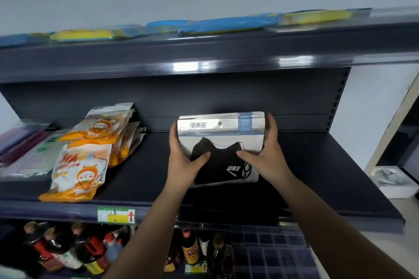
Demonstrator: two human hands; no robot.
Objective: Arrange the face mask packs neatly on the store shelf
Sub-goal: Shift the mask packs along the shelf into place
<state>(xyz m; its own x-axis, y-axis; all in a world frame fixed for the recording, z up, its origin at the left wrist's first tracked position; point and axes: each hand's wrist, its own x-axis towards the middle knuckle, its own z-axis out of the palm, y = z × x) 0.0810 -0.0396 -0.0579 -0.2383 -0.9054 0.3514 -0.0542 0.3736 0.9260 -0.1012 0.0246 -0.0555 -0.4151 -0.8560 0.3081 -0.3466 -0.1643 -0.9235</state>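
A stack of mask packs (221,142) is held upright on the middle shelf (317,176), right of centre, tops tipped back toward the rear panel (204,99). The front pack shows a black mask behind a clear window under a silver header. The stack is clamped from both sides: the left hand (184,161) is wrapped round the left edge, thumb pressed on the front; the right hand (264,154) is wrapped round the right edge, thumb likewise laid across the front. Further left, orange pouches (90,147) are seen leaning and lying loosely. Blue and yellow packs (226,24) are laid along the top shelf. Bottles (68,249) are lined up below.
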